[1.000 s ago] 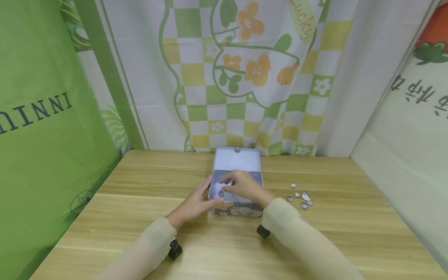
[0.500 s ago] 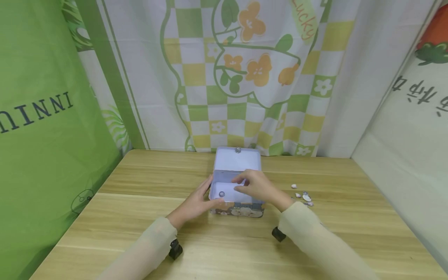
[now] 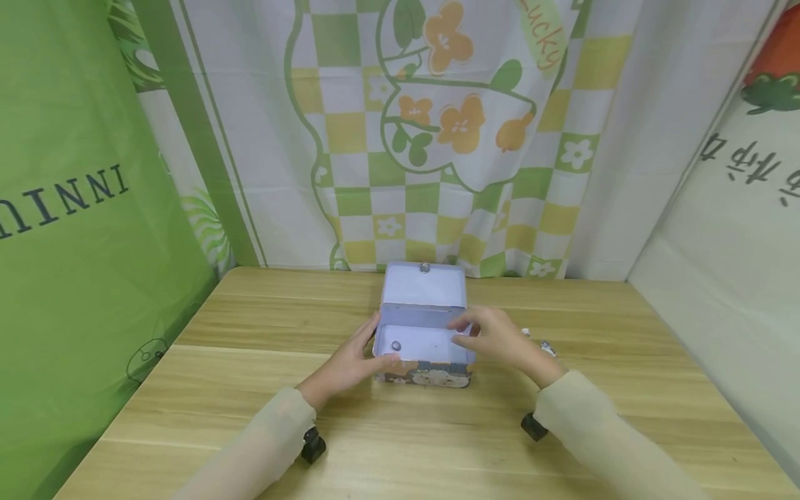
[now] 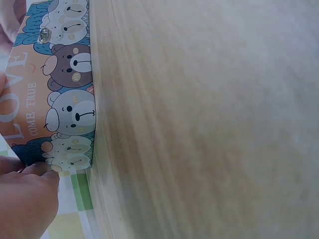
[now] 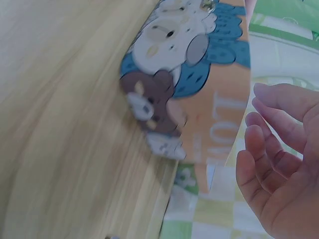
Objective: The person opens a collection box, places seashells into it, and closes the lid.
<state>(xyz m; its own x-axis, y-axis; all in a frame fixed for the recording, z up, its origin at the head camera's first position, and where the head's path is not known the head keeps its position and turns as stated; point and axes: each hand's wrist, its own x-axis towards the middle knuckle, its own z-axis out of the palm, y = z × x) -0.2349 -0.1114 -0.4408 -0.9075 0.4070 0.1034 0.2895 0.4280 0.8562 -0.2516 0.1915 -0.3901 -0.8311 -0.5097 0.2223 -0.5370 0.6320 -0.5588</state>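
A tin box (image 3: 440,378) with its lid raised stands on the table, bears and lettering printed on its front. My left hand (image 3: 350,361) grips its left front corner, thumb over the front rim and fingers along the side; the left wrist view shows these fingers (image 4: 37,169) at the box's end. One small round shell (image 3: 396,346) lies inside on the left. My right hand (image 3: 500,340) is over the box's right edge with loosely curved fingers and nothing between them, as the right wrist view shows the hand (image 5: 279,149). Small shells (image 3: 547,347) lie beyond it, partly hidden by the arm.
The raised lid (image 3: 425,286), with a metal clasp, leans back near the patterned curtain (image 3: 350,173) behind the table (image 3: 281,305). A green cloth (image 3: 81,278) hangs on the left and a pale one (image 3: 719,264) on the right.
My right hand has moved right, from over the middle of the box to its right edge, and its arm now covers several shells. The left hand stays on the box.
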